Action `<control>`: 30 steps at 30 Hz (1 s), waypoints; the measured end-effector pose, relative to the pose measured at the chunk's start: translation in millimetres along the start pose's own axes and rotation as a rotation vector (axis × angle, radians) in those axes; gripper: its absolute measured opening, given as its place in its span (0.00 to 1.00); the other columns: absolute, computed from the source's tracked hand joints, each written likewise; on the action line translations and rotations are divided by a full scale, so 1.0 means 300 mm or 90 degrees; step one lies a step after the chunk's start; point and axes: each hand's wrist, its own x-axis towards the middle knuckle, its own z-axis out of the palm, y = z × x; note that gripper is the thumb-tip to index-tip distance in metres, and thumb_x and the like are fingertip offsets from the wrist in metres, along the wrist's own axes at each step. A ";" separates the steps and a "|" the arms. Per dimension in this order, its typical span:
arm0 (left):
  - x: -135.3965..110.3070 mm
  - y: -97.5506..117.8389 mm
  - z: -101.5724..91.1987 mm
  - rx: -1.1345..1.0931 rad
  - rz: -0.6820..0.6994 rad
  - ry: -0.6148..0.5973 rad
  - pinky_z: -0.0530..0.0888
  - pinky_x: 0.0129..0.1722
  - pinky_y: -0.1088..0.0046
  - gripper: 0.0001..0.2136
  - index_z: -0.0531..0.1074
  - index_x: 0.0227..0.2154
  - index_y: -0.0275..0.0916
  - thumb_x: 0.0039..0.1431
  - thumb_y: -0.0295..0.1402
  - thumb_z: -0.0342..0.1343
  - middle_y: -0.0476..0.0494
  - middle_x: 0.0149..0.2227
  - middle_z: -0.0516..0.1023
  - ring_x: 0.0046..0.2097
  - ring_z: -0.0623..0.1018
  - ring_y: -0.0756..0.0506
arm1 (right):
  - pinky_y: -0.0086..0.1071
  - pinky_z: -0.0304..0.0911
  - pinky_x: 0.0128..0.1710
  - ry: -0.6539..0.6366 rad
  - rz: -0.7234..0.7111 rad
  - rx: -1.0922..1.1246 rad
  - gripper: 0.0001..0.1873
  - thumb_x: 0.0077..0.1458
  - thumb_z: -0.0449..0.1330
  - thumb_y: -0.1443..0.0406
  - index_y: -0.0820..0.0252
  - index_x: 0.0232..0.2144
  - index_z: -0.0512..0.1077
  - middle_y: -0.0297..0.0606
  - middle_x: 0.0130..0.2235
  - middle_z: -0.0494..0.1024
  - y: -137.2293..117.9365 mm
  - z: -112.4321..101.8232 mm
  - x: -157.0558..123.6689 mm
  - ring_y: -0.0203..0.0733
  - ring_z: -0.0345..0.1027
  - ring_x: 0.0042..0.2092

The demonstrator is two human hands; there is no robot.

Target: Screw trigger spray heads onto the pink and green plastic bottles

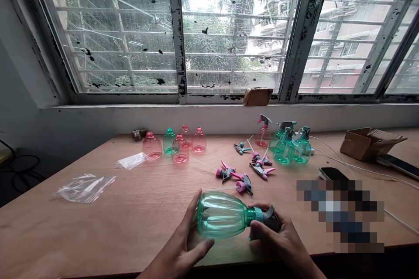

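A clear green spray bottle (pixel 222 216) lies sideways just above the front of the table, its base to the left. My left hand (pixel 185 242) cups the base, thumb below and fingers partly hidden behind it. At the neck, my right hand (pixel 279 235) is closed around the dark grey and teal spray head (pixel 270 218). The head sits on the bottle's mouth. Just beyond lie loose pink and grey spray heads (pixel 245 184) with thin tubes, and a teal and grey one (pixel 241 148) lies farther back.
Headless pink bottles (pixel 152 147) and a green one (pixel 169 141) stand at the back left. Several green spray bottles (pixel 284 150) and a pink one (pixel 262 134) stand at the back right. Plastic bags (pixel 85 188), a cardboard box (pixel 363 144), cables and a phone (pixel 333 173) lie around.
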 end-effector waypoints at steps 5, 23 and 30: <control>0.006 -0.025 0.003 -0.075 -0.016 0.021 0.50 0.71 0.51 0.39 0.42 0.70 0.49 0.64 0.46 0.58 0.40 0.73 0.47 0.73 0.48 0.34 | 0.31 0.67 0.26 0.024 -0.011 0.003 0.20 0.47 0.73 0.57 0.62 0.40 0.77 0.33 0.23 0.80 -0.009 0.014 -0.002 0.42 0.74 0.25; 0.024 -0.026 0.001 -0.070 0.004 0.059 0.54 0.70 0.54 0.42 0.58 0.66 0.55 0.51 0.39 0.72 0.47 0.72 0.56 0.71 0.55 0.33 | 0.30 0.67 0.25 0.034 0.003 0.033 0.21 0.45 0.74 0.54 0.61 0.37 0.77 0.33 0.22 0.80 -0.009 0.017 -0.004 0.42 0.74 0.24; 0.017 0.000 0.005 -0.082 -0.004 0.052 0.57 0.69 0.55 0.42 0.49 0.70 0.50 0.57 0.49 0.64 0.44 0.71 0.57 0.71 0.54 0.33 | 0.31 0.65 0.26 0.019 -0.011 0.009 0.20 0.49 0.72 0.55 0.62 0.40 0.76 0.34 0.23 0.80 -0.010 0.005 -0.003 0.42 0.73 0.25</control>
